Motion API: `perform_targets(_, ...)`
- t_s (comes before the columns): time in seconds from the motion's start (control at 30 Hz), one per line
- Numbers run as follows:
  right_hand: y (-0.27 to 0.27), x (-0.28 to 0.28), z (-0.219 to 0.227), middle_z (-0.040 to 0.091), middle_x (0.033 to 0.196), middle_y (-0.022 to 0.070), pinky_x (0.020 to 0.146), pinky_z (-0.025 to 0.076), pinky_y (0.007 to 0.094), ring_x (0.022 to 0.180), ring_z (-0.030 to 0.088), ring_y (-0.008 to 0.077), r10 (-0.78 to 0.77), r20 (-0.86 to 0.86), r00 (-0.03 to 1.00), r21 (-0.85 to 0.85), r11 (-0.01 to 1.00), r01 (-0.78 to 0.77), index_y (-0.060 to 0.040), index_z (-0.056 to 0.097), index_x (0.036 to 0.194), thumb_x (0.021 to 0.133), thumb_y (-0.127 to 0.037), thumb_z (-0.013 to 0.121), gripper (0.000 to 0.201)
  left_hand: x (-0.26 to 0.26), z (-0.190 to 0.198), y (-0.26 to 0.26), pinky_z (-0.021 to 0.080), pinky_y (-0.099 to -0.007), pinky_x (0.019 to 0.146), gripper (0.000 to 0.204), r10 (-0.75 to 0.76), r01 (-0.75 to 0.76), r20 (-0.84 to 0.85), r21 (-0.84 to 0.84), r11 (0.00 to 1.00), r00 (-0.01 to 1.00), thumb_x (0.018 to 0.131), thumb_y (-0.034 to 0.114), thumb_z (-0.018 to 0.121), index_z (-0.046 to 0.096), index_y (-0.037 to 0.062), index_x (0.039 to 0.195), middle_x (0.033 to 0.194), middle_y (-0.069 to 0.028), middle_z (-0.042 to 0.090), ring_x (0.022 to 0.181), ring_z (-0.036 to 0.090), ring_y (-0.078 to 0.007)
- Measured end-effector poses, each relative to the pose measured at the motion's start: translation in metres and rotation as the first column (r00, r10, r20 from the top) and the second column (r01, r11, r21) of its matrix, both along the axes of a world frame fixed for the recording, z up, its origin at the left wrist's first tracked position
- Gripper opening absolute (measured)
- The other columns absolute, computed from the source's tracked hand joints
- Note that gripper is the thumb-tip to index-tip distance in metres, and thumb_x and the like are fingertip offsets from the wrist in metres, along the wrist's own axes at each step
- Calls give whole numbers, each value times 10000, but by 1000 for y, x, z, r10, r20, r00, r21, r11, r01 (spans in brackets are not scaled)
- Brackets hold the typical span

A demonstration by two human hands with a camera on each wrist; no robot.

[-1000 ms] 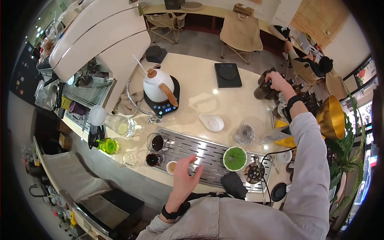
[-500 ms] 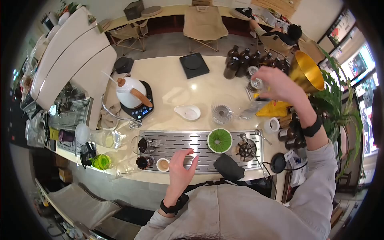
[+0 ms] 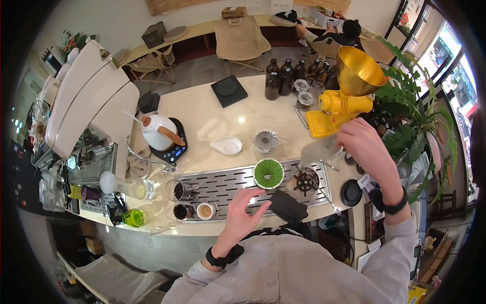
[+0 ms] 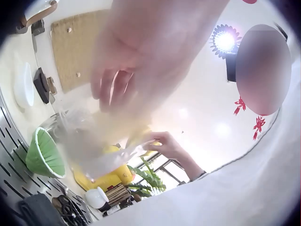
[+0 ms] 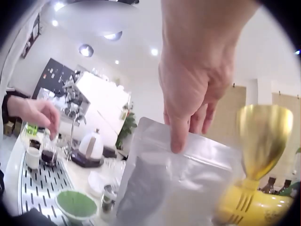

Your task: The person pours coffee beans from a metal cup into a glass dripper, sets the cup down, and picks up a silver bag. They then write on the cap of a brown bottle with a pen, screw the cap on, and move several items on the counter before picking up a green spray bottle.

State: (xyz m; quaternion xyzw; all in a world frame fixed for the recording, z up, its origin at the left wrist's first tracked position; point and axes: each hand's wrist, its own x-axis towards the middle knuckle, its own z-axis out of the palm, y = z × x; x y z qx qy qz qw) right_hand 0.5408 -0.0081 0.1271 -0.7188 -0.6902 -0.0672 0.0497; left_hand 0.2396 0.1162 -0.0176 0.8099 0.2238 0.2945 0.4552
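My right hand (image 3: 367, 144) pinches the top edge of a silver zip pouch (image 5: 176, 179), thumb in front, to the right of the drip tray (image 3: 228, 185). The pouch hangs upright beside the yellow grinder (image 3: 344, 104). My left hand (image 3: 243, 213) hovers near the tray's front edge, fingers loosely bent and holding nothing. Just beyond it stands a green ribbed coffee dripper (image 3: 269, 174) with a white rim. A dark folded cloth (image 3: 288, 205) lies to the right of that hand, and a small cup of light brown drink (image 3: 205, 211) to its left.
On the left are a white kettle (image 3: 159, 133) on a lit base, a glass carafe (image 3: 136, 188) and an espresso machine (image 3: 81, 111). A white scoop dish (image 3: 227, 145) and a clear ribbed glass (image 3: 266, 141) sit mid-counter. Dark bottles (image 3: 286, 81) stand behind; a person sits beyond.
My right hand has left the dark bottles, come back toward me past the jars, and taken hold of the silver pouch. The head view has turned right; my left hand stays raised over the tray.
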Motion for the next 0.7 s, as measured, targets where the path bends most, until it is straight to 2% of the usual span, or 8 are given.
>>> perform_targets(0.23, -57, -62, 66, 647, 1046, 45, 873, 491, 391, 1033, 617, 303, 232, -419, 878, 64, 972, -227, -96, 692, 892, 655, -83, 728, 240, 42, 5, 5, 374, -403, 1109, 667, -385, 410, 141, -278, 869, 912, 937, 321, 686, 434, 42, 1488, 1467, -150, 530, 1340, 503, -273)
perform_targets(0.37, -59, -73, 60, 666, 1135, 57, 895, 495, 413, 1082, 634, 316, 369, -580, 726, 142, 924, -356, -127, 755, 886, 726, -137, 774, 162, 68, -11, -2, 351, -425, 1140, 799, -598, 750, 471, -527, 399, 649, 891, 451, 762, 433, 47, 1497, 1481, -146, 511, 1356, 490, -257)
perform_targets(0.47, -60, -76, 52, 664, 1204, 94, 928, 504, 433, 1131, 622, 329, 365, -658, 658, 184, 926, -330, -126, 801, 896, 772, -146, 793, 126, 64, -45, -3, 353, -382, 1138, 825, -740, 790, 522, -613, 22, 425, 814, 258, 869, 444, 17, 1479, 1454, -94, 543, 1335, 503, -201)
perform_targets(0.53, -60, -79, 42, 644, 1260, 110, 958, 503, 443, 1158, 610, 333, 372, -686, 625, 266, 928, -261, -112, 806, 885, 776, -125, 792, 111, 57, -38, -8, 484, -347, 1008, 647, -640, 765, 557, -639, 76, 529, 754, 80, 896, 592, -13, 1318, 1258, -67, 674, 1142, 630, -151)
perform_targets(0.6, -64, -83, 30, 592, 1350, 143, 1025, 482, 470, 1220, 587, 354, 294, -752, 590, 274, 953, -126, -95, 755, 1129, 775, -94, 783, 355, 52, -40, 0, 540, -320, 924, 515, -636, 765, 544, -633, 119, 548, 760, 28, 878, 654, -17, 1221, 1151, -61, 721, 1040, 674, -130)
perform_targets(0.63, -68, -88, 24, 583, 1360, 153, 1037, 475, 470, 1235, 580, 359, 209, -809, 550, 236, 971, -21, -91, 723, 1202, 777, -91, 780, 429, 50, -25, -7, 573, -303, 842, 396, -521, 714, 521, -636, 292, 677, 761, 0, 868, 685, -33, 1111, 1029, -64, 745, 929, 703, -132)
perform_targets(0.67, -73, -91, 16, 574, 1370, 163, 1050, 469, 470, 1250, 573, 363, 124, -858, 498, 191, 978, 84, -86, 690, 1275, 779, -87, 778, 504, 47, -26, -7, 570, -308, 850, 388, -445, 656, 496, -661, 363, 746, 764, -8, 862, 681, -34, 1106, 1035, -72, 743, 936, 701, -139)
perform_targets(0.7, -81, -88, 3, 556, 1401, 173, 1088, 444, 450, 1304, 544, 334, 3, -951, 308, 44, 991, 124, -51, 491, 1469, 866, -98, 744, 655, 41, -29, -5, 568, -313, 858, 380, -364, 593, 471, -683, 426, 804, 767, -16, 857, 678, -36, 1101, 1041, -80, 740, 943, 700, -146)
